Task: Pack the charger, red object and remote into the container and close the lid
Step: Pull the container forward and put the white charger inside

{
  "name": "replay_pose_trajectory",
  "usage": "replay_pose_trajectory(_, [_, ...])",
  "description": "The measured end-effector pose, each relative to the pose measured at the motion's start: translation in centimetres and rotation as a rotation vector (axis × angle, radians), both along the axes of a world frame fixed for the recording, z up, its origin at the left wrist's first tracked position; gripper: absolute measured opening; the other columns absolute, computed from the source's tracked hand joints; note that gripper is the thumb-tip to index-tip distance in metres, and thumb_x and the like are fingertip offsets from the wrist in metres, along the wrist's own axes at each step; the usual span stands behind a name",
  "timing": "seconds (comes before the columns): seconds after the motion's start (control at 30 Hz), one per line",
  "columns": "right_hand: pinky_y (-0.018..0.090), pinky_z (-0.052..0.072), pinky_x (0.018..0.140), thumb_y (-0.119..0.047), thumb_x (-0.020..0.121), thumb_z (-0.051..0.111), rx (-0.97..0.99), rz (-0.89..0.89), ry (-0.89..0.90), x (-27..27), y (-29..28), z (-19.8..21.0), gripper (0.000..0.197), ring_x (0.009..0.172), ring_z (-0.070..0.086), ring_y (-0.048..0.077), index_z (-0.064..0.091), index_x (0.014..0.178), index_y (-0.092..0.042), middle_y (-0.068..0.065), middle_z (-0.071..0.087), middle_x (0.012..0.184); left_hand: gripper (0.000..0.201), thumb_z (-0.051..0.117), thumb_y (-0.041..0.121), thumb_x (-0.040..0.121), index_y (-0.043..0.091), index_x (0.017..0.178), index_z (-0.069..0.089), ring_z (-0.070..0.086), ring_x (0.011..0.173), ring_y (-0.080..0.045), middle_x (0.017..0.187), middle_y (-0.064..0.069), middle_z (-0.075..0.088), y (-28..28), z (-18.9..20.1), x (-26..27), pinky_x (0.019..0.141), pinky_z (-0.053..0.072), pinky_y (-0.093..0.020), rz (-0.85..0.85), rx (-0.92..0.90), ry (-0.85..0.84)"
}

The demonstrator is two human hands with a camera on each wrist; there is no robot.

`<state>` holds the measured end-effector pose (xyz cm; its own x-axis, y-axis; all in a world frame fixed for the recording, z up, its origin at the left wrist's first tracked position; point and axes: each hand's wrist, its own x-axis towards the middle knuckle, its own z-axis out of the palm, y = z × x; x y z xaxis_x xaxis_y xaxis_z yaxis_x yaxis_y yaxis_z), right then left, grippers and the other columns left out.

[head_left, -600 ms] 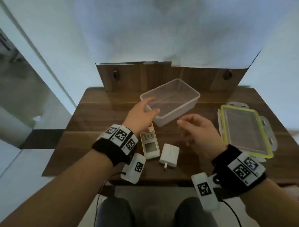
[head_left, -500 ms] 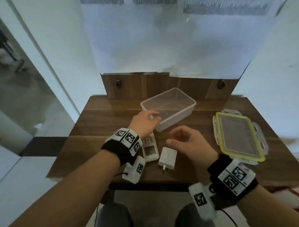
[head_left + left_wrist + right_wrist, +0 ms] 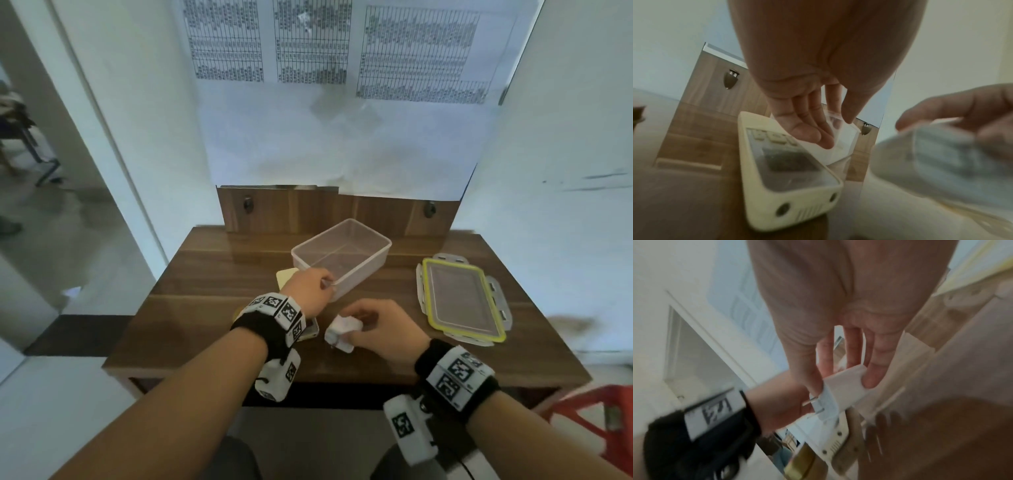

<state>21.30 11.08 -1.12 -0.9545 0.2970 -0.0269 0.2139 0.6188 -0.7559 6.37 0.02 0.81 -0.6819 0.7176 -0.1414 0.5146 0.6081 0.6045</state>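
The clear container (image 3: 363,236) stands open at the table's back middle. My left hand (image 3: 325,282) pinches its near corner rim (image 3: 835,115), thumb above and fingers along the wall. The cream remote (image 3: 785,162) lies face up under my left wrist, mostly hidden in the head view (image 3: 310,331). My right hand (image 3: 352,322) holds the white charger (image 3: 342,330) a little above the table, in front of the container. In the right wrist view the thumb and fingers clamp the charger (image 3: 844,384), its prongs toward the wrist. No red object shows on the table.
The yellow-rimmed lid (image 3: 460,301) lies flat to the right of the container. A wooden back panel (image 3: 284,209) rises behind the table. A red plastic thing (image 3: 596,407) sits low beyond the table's right front corner. The table's left half is bare wood.
My right hand has come down on the charger, closed round it and raised it off the table. My left hand has stayed at the container's corner. The head view has tilted up.
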Motion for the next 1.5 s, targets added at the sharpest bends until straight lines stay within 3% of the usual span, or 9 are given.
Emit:
replay_pose_trajectory(0.2, [0.017,0.054,0.076,-0.009,0.075,0.079,-0.117,-0.075,0.122,1.8,3.7,2.8,0.032,0.086,0.069,0.004,0.069,0.105,-0.016,-0.002,0.072,0.101,0.026,0.056,0.028,0.097,0.021,0.120,0.066,0.064,0.091,-0.015,0.100,0.000,0.068,-1.0,-1.2,1.6,0.085,0.052,-0.030,-0.010,0.077,-0.069])
replay_pose_trajectory(0.3, [0.013,0.052,0.072,-0.010,0.075,0.079,-0.074,-0.126,0.145,2.3,4.7,3.5,0.029,0.084,0.067,0.004,0.069,0.100,-0.020,-0.005,0.071,0.098,0.026,0.057,0.032,0.096,0.025,0.118,0.068,0.063,0.091,-0.013,0.098,0.004,0.066,-1.6,-1.5,3.1,0.088,0.053,-0.031,-0.036,0.072,-0.048])
replay_pose_trajectory(0.47, [0.020,0.055,0.074,-0.015,0.076,0.080,-0.115,-0.182,0.246,1.1,5.1,5.0,0.024,0.085,0.069,0.005,0.072,0.098,-0.020,-0.006,0.073,0.098,0.029,0.058,0.036,0.095,0.030,0.120,0.071,0.063,0.091,-0.009,0.105,0.004,0.071,-2.4,-2.1,6.4,0.086,0.052,-0.024,-0.120,0.142,-0.043])
replay_pose_trajectory(0.7, [0.028,0.050,0.080,-0.041,0.072,0.075,0.300,-0.080,-0.066,-1.9,4.7,3.8,0.034,0.094,0.061,0.010,0.067,0.103,-0.029,-0.011,0.065,0.102,0.022,0.066,0.028,0.090,0.035,0.110,0.071,0.067,0.077,-0.010,0.085,0.006,0.068,-3.6,-2.2,5.5,0.077,0.057,-0.029,-0.012,0.274,-0.108])
replay_pose_trajectory(0.83, [0.025,0.045,0.080,-0.037,0.074,0.076,0.323,0.034,-0.263,-2.4,3.8,2.7,0.032,0.096,0.055,0.009,0.066,0.103,-0.029,-0.011,0.059,0.102,0.020,0.070,0.031,0.087,0.038,0.106,0.070,0.067,0.078,-0.013,0.086,0.004,0.068,-4.1,-2.1,4.0,0.080,0.058,-0.037,-0.025,0.237,-0.085])
replay_pose_trajectory(0.97, [0.032,0.049,0.089,-0.037,0.071,0.077,0.338,0.067,-0.330,-2.9,3.0,2.4,0.022,0.102,0.058,0.013,0.065,0.090,-0.035,-0.011,0.060,0.104,0.016,0.071,0.027,0.087,0.032,0.103,0.070,0.062,0.083,-0.004,0.093,0.009,0.066,-4.1,-2.4,4.4,0.084,0.054,-0.029,-0.032,0.211,-0.036])
replay_pose_trajectory(1.27, [0.034,0.048,0.089,-0.032,0.075,0.072,0.495,0.154,-0.422,-2.8,2.3,2.9,0.023,0.106,0.059,0.016,0.065,0.097,-0.031,-0.007,0.061,0.112,0.029,0.074,0.021,0.085,0.033,0.110,0.068,0.064,0.082,-0.003,0.087,0.009,0.068,-5.0,-2.6,4.8,0.080,0.052,-0.022,-0.067,0.322,-0.097])
replay_pose_trajectory(1.4, [0.044,0.027,0.112,-0.043,0.071,0.071,0.527,0.096,-0.319,-2.3,2.7,2.5,0.048,0.128,0.046,0.018,0.061,0.117,-0.034,-0.006,0.054,0.133,0.037,0.076,0.021,0.083,0.029,0.117,0.065,0.067,0.073,-0.007,0.080,0.001,0.071,-6.0,-2.2,3.3,0.069,0.055,-0.022,0.165,0.491,-0.206])
replay_pose_trajectory(1.5, [0.041,0.026,0.114,-0.043,0.076,0.067,0.464,-0.164,-0.073,-0.7,3.0,1.8,0.058,0.137,0.034,0.024,0.053,0.131,-0.029,0.001,0.041,0.145,0.029,0.076,0.023,0.083,0.027,0.111,0.068,0.066,0.084,-0.009,0.089,0.004,0.071,-7.5,-2.4,1.0,0.083,0.056,-0.032,0.411,0.532,-0.098])
